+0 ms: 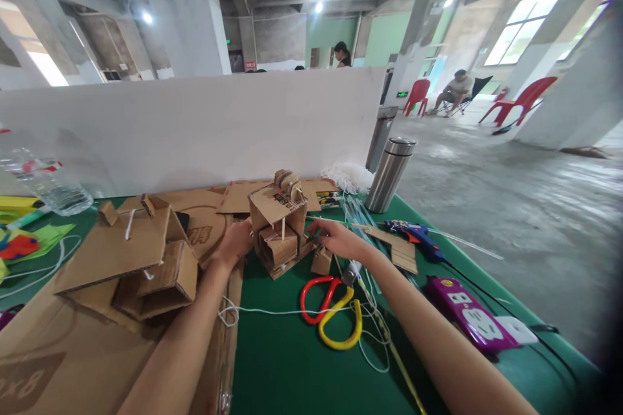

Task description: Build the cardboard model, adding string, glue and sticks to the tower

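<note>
Flat brown cardboard sheets (58, 356) lie nearest, at the lower left of the green tabletop (287, 363), with both bare forearms reaching over them. Just beyond, red-and-yellow scissors (331, 311) rest on the cloth between the arms, crossed by loose white string (272, 311). To the right sits a purple power strip (470, 318) with a white plug in it. A folded cardboard box piece (131, 259) lies to the left of the arms.

Further on, the left hand (236, 243) is curled against the left side of a small cardboard model (280, 224), gripping it; the model stands upright near the middle of the tabletop. The right hand (335, 237) touches the model's lower right side with fingers partly bent, thumb and forefinger pinched close, though whether they hold anything cannot be told. A blue glue gun (413, 233) lies just right of that hand.

Behind stand a steel flask (389, 175), a clear plastic bottle (48, 185) on its side at the left, and a white partition board (195, 123). Far off, red chairs (520, 100) and people sit in a concrete hall.
</note>
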